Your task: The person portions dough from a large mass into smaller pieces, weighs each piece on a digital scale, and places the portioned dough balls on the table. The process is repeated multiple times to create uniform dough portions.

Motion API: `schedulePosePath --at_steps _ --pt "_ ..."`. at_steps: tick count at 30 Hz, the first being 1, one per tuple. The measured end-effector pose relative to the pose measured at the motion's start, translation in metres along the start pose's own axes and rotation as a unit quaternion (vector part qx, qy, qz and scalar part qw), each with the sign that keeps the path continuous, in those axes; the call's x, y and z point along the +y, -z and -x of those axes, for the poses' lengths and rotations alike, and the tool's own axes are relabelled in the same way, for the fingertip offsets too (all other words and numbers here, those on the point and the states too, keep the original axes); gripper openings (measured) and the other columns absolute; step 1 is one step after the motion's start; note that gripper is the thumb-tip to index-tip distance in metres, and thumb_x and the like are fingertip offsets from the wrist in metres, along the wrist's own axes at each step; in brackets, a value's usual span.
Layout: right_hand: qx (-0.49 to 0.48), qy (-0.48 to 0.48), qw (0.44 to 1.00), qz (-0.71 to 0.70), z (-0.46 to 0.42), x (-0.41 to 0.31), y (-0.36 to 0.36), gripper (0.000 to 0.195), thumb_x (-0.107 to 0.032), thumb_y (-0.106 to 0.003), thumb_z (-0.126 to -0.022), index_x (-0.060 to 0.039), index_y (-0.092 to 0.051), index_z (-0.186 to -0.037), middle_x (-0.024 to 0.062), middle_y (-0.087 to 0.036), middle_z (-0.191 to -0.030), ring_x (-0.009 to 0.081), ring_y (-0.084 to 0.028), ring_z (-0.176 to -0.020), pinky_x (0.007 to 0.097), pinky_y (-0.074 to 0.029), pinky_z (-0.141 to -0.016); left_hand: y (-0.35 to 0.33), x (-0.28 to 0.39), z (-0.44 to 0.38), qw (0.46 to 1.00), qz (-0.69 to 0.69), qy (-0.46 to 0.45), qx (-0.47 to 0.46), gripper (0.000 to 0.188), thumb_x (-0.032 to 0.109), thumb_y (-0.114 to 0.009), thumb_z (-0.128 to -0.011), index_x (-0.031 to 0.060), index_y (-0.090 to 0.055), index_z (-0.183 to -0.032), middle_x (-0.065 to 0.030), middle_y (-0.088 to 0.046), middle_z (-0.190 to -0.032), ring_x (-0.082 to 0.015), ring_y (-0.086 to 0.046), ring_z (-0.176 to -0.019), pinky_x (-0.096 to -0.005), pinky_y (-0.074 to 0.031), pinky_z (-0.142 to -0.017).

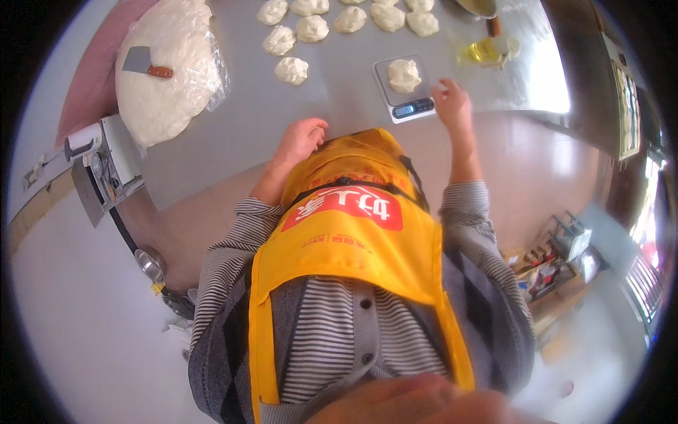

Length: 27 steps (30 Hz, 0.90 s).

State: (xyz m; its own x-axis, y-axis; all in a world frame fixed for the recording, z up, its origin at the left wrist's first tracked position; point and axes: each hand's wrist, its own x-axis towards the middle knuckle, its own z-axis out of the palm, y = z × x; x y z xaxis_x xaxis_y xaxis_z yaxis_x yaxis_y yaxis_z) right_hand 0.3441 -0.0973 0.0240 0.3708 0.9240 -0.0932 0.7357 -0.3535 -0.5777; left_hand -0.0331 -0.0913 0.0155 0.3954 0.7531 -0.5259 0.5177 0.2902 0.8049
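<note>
On the digital kitchen scale (390, 99), whose display is lit, sits a rough dough piece (404, 76). My right hand (454, 103) hovers just right of the scale, fingers bent and slightly apart, with nothing seen in it. At the table's near edge, in front of the yellow apron (339, 249), my left hand (303, 139) is loosely curled and appears to hold nothing. Another dough piece (291, 71) lies left of the scale on the metal table (339, 79). Several more dough pieces (312, 28) are spread out behind it in uneven rows.
A large dough mass (164, 100), partly under plastic film, covers the table's left side with a dough cutter (144, 62) on it. A container of yellow oil (483, 51) and a metal bowl (479, 7) stand at the right. A white appliance (121, 148) adjoins the left edge.
</note>
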Motion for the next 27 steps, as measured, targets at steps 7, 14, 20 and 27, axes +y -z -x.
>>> schedulePosePath --at_steps 7,14,20,27 --pt "0.005 0.222 0.967 0.126 -0.015 -0.036 -0.062 0.065 -0.03 -0.076 -0.08 -0.0145 -0.052 -0.139 0.0183 -0.045 -0.145 0.0426 -0.042 -0.133 0.0548 -0.041 -0.104 0.008 0.013 0.024 0.997 -0.076 -0.002 0.031 0.022 0.015 -0.057 -0.096 0.0 -0.069 -0.106 -0.0133 -0.071 -0.091 -0.0209 -0.068 -0.075 -0.0348 -0.054 -0.068" --pt "-0.088 0.136 0.986 -0.041 -0.067 0.001 -0.078 0.048 -0.033 -0.07 -0.088 -0.0155 -0.06 -0.132 0.0143 -0.062 -0.126 0.0326 -0.057 -0.12 0.052 -0.047 -0.099 0.017 -0.011 0.05 0.982 -0.129 -0.072 0.114 0.021 0.017 -0.06 -0.095 0.0001 -0.069 -0.104 -0.0154 -0.07 -0.093 -0.0245 -0.069 -0.076 -0.0361 -0.054 -0.07" --pt "-0.111 -0.311 0.669 -0.666 -0.116 0.026 -0.065 0.048 -0.038 -0.059 -0.098 -0.0049 -0.054 -0.132 0.0133 -0.065 -0.12 0.0302 -0.063 -0.109 0.0463 -0.052 -0.093 0.013 -0.027 0.071 0.991 0.039 0.054 0.12 0.022 0.018 -0.062 -0.093 -0.0021 -0.069 -0.097 -0.0157 -0.07 -0.088 -0.0227 -0.069 -0.073 -0.036 -0.054 -0.068" --pt "-0.395 -0.012 0.806 -0.442 -0.037 -0.119 -0.08 0.047 -0.037 -0.06 -0.097 -0.0018 -0.056 -0.129 0.0141 -0.061 -0.126 0.0321 -0.062 -0.112 0.0418 -0.053 -0.09 0.0 -0.093 0.083 0.948 -0.106 -0.104 0.281 0.022 0.007 -0.06 -0.092 0.0002 -0.066 -0.112 -0.0131 -0.067 -0.109 -0.0221 -0.07 -0.086 -0.0323 -0.055 -0.077"
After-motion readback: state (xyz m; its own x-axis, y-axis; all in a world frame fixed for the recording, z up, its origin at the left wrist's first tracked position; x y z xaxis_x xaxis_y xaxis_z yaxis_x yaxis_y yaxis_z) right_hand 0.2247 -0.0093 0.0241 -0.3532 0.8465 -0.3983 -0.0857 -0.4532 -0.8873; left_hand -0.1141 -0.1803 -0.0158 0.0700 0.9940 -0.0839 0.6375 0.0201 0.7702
